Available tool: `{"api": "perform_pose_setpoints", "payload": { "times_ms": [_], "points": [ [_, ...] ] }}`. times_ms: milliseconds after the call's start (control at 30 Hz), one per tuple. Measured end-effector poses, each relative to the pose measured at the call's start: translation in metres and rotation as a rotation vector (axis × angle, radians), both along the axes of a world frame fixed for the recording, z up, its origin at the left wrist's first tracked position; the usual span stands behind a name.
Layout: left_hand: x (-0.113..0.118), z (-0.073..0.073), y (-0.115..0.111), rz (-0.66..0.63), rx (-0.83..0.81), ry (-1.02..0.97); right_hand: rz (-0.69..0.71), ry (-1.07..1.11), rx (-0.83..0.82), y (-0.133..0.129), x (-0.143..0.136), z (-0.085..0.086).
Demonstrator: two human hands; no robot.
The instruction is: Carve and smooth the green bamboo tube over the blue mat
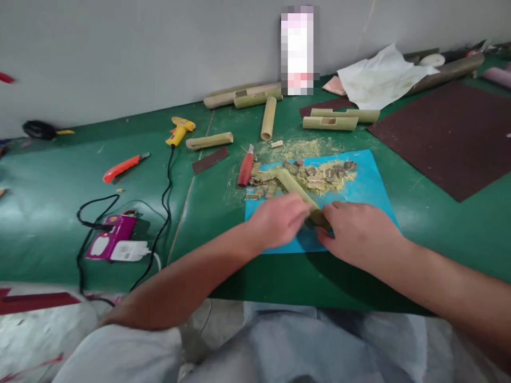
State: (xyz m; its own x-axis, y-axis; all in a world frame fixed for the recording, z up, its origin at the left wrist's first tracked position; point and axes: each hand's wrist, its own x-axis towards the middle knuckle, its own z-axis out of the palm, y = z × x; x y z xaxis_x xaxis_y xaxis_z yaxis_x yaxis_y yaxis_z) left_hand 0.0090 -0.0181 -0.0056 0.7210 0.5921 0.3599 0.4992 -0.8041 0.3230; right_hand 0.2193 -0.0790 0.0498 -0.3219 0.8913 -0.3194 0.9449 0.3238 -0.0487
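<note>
A length of bamboo tube (294, 186) lies aslant over the blue sheet (375, 186). My right hand (361, 231) grips its near end, thumb below and fingers over the top. My left hand (279, 221) is closed against the tube's near side, slightly blurred; whatever its curled fingers hold is hidden. Bamboo shavings and dark cut pieces (309, 171) are heaped around the tube's far end. A red-handled knife (246, 167) lies just left of the heap.
Bamboo tubes lie farther back, including a notched one (330, 123). A yellow glue gun (180, 130), an orange utility knife (123, 168) and a purple power strip (112, 236) with black cords are on the left. Dark brown sheet (451, 138) covers the right, near white paper (377, 77).
</note>
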Motion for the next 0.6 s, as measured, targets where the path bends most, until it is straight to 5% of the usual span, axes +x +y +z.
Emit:
{"api": "perform_pose_setpoints", "payload": {
  "times_ms": [67, 200, 333, 500, 600],
  "points": [
    [-0.0007, -0.0013, 0.0001, -0.023, -0.009, 0.03, 0.001, -0.006, 0.01, -0.0006, 0.0006, -0.0007],
    [-0.002, -0.0017, 0.0059, 0.235, 0.086, -0.127, 0.005, -0.019, 0.03, -0.0012, 0.0003, -0.0009],
    [0.0033, -0.0021, 0.0012, 0.009, -0.012, 0.014, 0.012, -0.028, -0.007, -0.001, -0.0018, 0.0011],
    [0.0007, -0.0016, 0.0073, 0.259, 0.074, -0.099, 0.013, -0.026, 0.014, -0.0017, -0.0034, 0.0021],
    [0.0019, -0.0003, 0.0041, 0.051, -0.006, -0.004, 0.029, -0.024, 0.0, -0.0019, -0.0033, 0.0021]
  ]
}}
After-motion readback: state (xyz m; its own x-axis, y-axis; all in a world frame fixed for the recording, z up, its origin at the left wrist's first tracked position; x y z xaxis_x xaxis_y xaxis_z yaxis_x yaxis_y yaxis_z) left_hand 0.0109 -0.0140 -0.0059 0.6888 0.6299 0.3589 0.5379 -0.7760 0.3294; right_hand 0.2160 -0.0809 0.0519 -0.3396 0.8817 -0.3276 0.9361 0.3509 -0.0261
